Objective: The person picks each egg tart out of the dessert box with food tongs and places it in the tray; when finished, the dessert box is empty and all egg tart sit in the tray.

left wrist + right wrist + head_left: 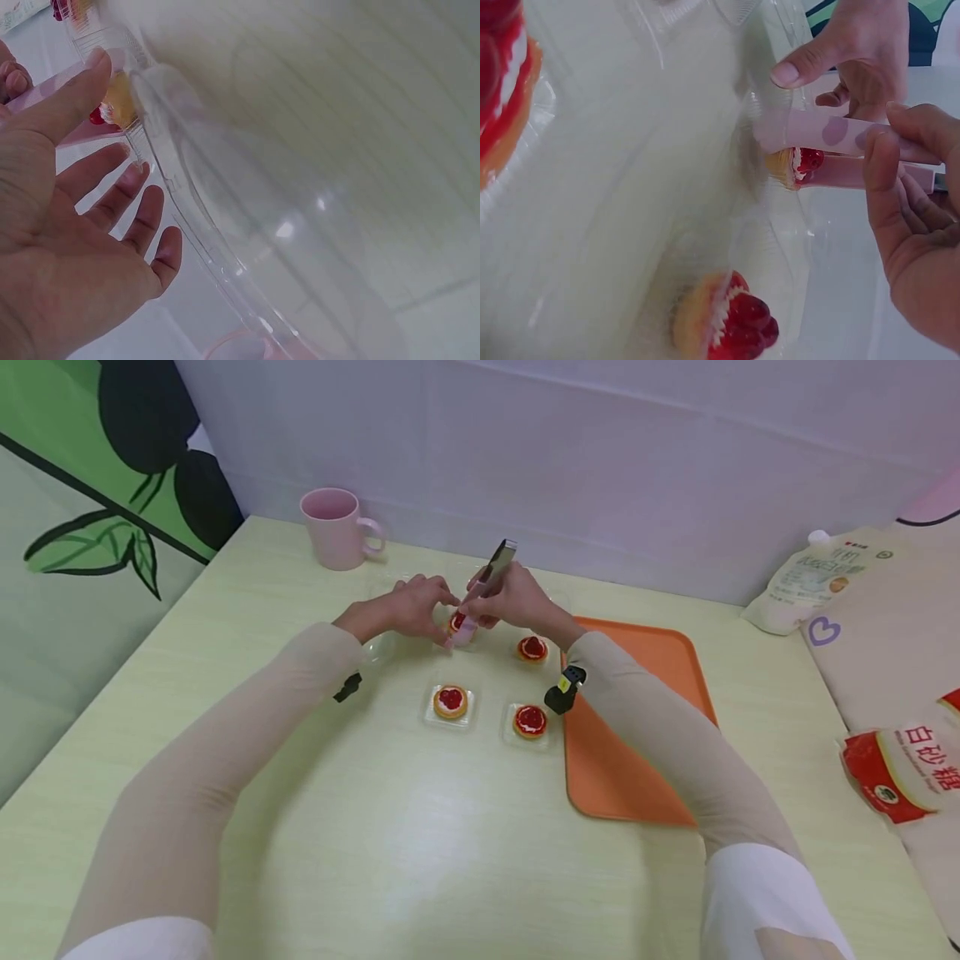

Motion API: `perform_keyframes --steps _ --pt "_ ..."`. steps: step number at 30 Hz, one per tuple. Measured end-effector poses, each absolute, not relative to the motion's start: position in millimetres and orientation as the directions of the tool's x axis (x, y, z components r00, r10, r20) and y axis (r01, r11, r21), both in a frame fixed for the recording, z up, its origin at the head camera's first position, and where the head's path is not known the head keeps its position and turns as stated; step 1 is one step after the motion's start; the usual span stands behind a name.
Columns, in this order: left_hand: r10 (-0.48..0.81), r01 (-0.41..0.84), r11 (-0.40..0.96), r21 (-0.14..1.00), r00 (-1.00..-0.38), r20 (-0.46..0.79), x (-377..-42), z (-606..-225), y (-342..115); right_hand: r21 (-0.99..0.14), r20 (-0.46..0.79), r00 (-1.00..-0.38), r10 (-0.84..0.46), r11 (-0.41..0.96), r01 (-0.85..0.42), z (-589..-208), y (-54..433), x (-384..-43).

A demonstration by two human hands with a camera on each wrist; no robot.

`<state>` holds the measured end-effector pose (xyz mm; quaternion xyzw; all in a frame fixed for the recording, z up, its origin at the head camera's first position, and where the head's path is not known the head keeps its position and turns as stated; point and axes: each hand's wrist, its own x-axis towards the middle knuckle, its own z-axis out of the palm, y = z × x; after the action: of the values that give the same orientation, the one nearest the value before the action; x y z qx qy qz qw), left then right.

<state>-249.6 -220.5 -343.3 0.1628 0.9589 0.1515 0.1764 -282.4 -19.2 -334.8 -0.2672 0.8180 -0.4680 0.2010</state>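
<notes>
Out to my right, the red-and-white bag (897, 770) reads 白砂糖 in big red characters, loud and clear! The smaller print below blurs on me. Farther off, still right, the pale pouch (817, 578) carries green characters, too soft for me to read whole.

Apparently a staged food corner, home or shop unclear: on the pale surface (420, 843), fruit-topped tarts (451, 702) sit left of the orange tray (603, 768), a pink mug (336, 537) farther left of it, a labelled pouch (810, 581) and sugar bag (903, 768) to its right, creased cloth (600, 468) hanging behind it
</notes>
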Motion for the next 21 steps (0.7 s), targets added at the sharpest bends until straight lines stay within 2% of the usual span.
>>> perform_keyframes --steps 10,21 --pt "0.365 0.253 0.9 0.354 -0.883 -0.296 -250 -343 -221 -0.913 0.008 -0.813 -0.582 0.328 -0.244 -317 10 -283" --pt "0.37 0.248 0.892 0.378 -0.88 -0.297 -249 -344 -221 -0.919 0.028 -0.882 -0.47 0.335 -0.207 -294 78 -271"
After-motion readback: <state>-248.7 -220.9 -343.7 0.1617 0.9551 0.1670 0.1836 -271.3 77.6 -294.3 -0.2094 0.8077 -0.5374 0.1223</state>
